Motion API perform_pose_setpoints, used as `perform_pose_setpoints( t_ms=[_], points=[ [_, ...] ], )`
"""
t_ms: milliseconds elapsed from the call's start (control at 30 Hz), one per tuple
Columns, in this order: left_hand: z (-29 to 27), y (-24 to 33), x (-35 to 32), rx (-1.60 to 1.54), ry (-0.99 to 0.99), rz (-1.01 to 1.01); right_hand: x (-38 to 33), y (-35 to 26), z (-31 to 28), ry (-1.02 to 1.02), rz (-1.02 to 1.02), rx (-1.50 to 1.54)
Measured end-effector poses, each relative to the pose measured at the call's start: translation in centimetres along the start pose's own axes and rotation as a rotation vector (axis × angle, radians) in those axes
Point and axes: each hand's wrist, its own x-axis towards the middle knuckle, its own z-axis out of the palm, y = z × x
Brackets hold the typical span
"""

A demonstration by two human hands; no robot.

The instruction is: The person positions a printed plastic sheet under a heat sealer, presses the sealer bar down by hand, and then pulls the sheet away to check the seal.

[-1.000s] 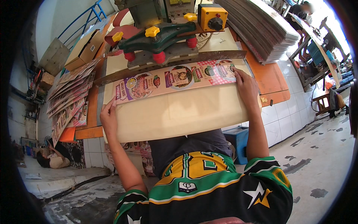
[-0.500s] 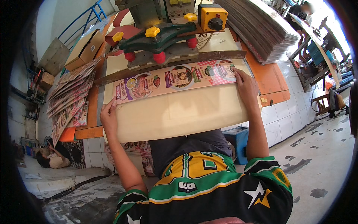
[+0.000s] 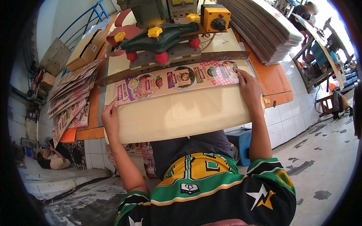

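Observation:
A long pink printed sheet [image 3: 166, 82] with food pictures lies flat on a cream-covered work surface [image 3: 181, 113]. Its far edge runs along the long metal bar [image 3: 217, 56] of a press machine. At the sheet's left end, my left hand [image 3: 110, 118] has its thumb and fingers closed on the near corner. My right hand [image 3: 249, 90] grips the other end, thumb on top and the remaining fingers partly hidden. Above the bar sits the machine's dark green frame [image 3: 162, 39] with yellow knobs and red round mounts.
Left of the machine lie a loose pile of printed sheets [image 3: 71, 94] and an open cardboard box [image 3: 85, 51]. A tall stack of flat sheets [image 3: 260, 30] stands at the far right. Near it is a yellow control box [image 3: 215, 19]. A blue bin [image 3: 240, 145] stands below the table.

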Motion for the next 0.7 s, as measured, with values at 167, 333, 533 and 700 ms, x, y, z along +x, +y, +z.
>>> perform_pose_setpoints(
  t_ms=[167, 333, 533, 700],
  points=[
    [-0.2, 0.6, -0.1, 0.011, -0.003, -0.023, 0.0, 0.2, 0.1, 0.026, -0.028, 0.010],
    [-0.2, 1.7, 0.9, -0.116, -0.089, -0.119, 1.2, 1.5, -0.6, -0.141, 0.107, 0.152],
    [0.5, -1.5, 4.3, -0.214, -0.206, -0.072, 3.7, 0.5, -0.7, -0.285, 0.091, 0.115],
    [1.5, -1.0, 6.0, -0.026, -0.231, -0.090, 4.6, 1.2, 0.7, -0.206, 0.007, 0.029]
  ],
)
